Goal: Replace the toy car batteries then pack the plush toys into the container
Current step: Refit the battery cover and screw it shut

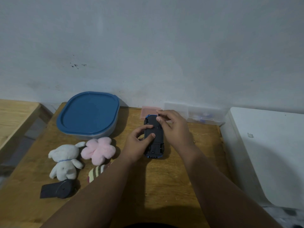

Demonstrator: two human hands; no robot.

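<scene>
A blue toy car [154, 143] lies upside down on the wooden table [164, 186], its black underside facing up. My left hand [139, 142] grips its left side, thumb pressed on the underside. My right hand [174, 127] hovers over the car's far end, fingers pinched around a small dark piece that I cannot identify. A container with a blue lid [88, 112] stands shut at the back left. In front of it lie a white plush bunny [64, 162], a pink plush flower [98, 149] and a striped plush [97, 172], partly hidden by my left arm.
A black round object with a flat tab [57, 189] lies at the front left. A pink card [148, 111] and a clear plastic box [197, 115] lean at the wall. A white appliance [266, 153] borders the table's right edge; a second wooden surface [14, 116] is at left.
</scene>
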